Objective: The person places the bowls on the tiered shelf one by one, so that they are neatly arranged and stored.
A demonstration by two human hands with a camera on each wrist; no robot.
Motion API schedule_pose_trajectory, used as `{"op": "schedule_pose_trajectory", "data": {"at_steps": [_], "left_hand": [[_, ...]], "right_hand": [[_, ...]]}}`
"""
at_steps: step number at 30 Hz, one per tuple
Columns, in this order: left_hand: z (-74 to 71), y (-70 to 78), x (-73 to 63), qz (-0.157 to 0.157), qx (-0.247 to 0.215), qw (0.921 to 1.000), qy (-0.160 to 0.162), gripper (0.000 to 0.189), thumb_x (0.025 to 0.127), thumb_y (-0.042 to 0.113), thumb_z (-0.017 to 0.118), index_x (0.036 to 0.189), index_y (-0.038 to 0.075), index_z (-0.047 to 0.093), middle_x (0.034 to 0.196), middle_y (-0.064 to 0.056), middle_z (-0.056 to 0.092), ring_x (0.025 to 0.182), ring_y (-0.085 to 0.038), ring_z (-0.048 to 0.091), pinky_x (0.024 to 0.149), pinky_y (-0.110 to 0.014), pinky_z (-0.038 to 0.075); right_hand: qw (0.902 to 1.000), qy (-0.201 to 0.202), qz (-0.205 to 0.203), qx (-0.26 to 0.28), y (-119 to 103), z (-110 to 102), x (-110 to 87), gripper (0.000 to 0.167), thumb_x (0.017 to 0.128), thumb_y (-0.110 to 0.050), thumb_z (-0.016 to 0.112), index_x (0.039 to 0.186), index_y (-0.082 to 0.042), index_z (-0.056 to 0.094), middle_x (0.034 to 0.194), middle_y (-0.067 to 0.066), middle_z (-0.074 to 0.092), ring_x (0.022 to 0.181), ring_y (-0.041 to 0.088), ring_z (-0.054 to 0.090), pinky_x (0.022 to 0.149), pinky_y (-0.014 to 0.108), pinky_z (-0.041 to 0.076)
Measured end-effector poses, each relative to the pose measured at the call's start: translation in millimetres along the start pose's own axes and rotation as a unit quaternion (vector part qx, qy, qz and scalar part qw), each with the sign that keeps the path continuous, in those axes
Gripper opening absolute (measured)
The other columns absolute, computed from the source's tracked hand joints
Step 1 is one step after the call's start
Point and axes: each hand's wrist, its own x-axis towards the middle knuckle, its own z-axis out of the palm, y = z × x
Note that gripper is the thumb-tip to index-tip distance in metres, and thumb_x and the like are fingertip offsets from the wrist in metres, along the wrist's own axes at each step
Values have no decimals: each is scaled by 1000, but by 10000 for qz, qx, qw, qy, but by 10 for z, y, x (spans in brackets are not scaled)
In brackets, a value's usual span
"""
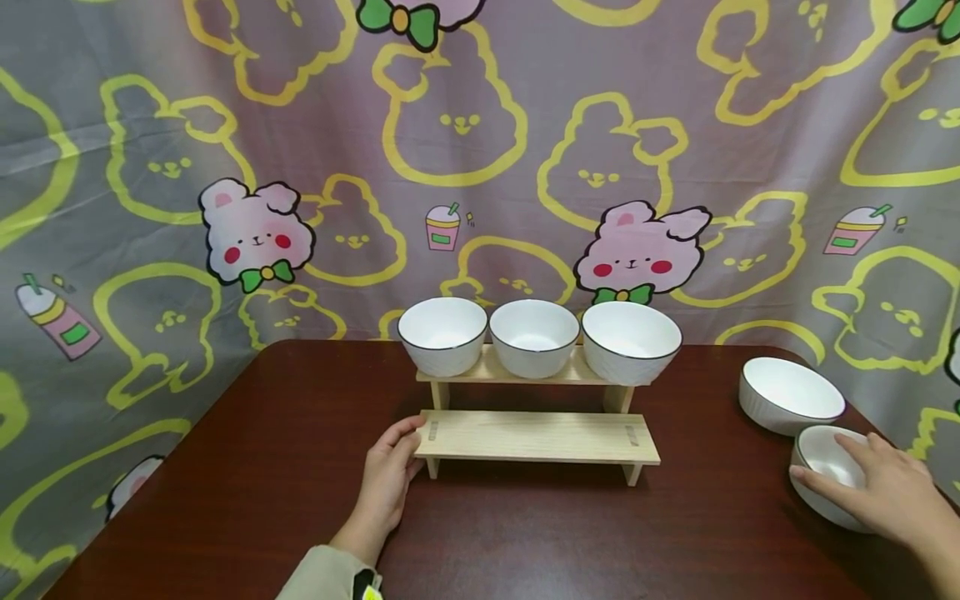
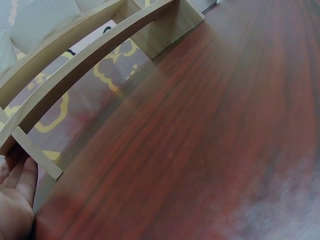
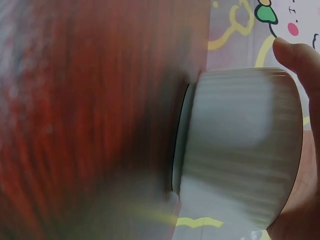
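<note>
A two-tier wooden rack [image 1: 536, 435] stands on the table, with three white bowls [image 1: 534, 337] in a row on its upper tier. My left hand [image 1: 390, 471] grips the left end of the lower tier. In the left wrist view, fingers [image 2: 25, 182] reach beneath that board beside its leg. At the far right, my right hand [image 1: 888, 487] is spread over a white dark-rimmed bowl [image 1: 825, 458]. The right wrist view has the thumb [image 3: 295, 55] just beyond the rim of this bowl [image 3: 240, 140], which stands upright; the other fingers are mostly hidden behind it.
Another white bowl [image 1: 787, 396] stands right behind the one under my right hand. The dark red-brown table [image 1: 300, 433] extends to a patterned curtain [image 1: 480, 150] at the back and sides.
</note>
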Motion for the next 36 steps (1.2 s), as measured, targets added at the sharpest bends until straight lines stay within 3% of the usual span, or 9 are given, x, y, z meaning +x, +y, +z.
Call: {"op": "schedule_pose_trajectory", "data": {"at_steps": [5,12,16,22,29,36], "left_hand": [[-3,8,1,28,-13,10000,9,31,93,10,48,121,-2,54,127,-14,50,93,-7,57,79,-26,45],[-2,16,-1,15,10,10000,22,31,93,10,48,120,-2,55,125,-12,51,92,-8,56,78,-27,45],[-1,18,-4,23,18,10000,34,31,93,10,49,120,-2,54,125,-13,51,92,-8,56,79,-27,44],[2,11,-8,20,26,10000,20,31,93,11,48,120,-2,55,126,-12,51,92,-8,56,79,-27,45],[3,4,-7,33,-66,10000,12,28,92,9,49,118,-1,57,123,-10,53,90,-8,56,78,-27,45],[12,9,-7,1,29,10000,69,30,93,10,48,120,-2,55,120,-9,54,91,-8,56,78,-27,45]], "right_hand": [[10000,-25,25,-35,27,32,2,78,77,-50,65,116,15,46,111,40,35,97,60,34,82,65,18],[9982,-269,489,-205,25,24,6,81,79,-57,59,126,6,41,120,35,32,104,60,26,80,72,15],[9979,-291,541,-213,9,10,18,79,79,-58,58,126,5,42,119,35,33,106,61,23,80,71,16],[9970,-359,578,-381,12,-15,31,80,80,-59,55,126,6,42,113,34,37,100,55,29,77,66,23],[9985,-250,389,-292,44,17,34,81,81,-57,55,120,13,42,113,38,33,99,60,27,92,63,12],[9987,69,467,-183,48,4,47,82,74,-55,64,118,12,45,110,40,40,91,56,42,85,60,19]]}}
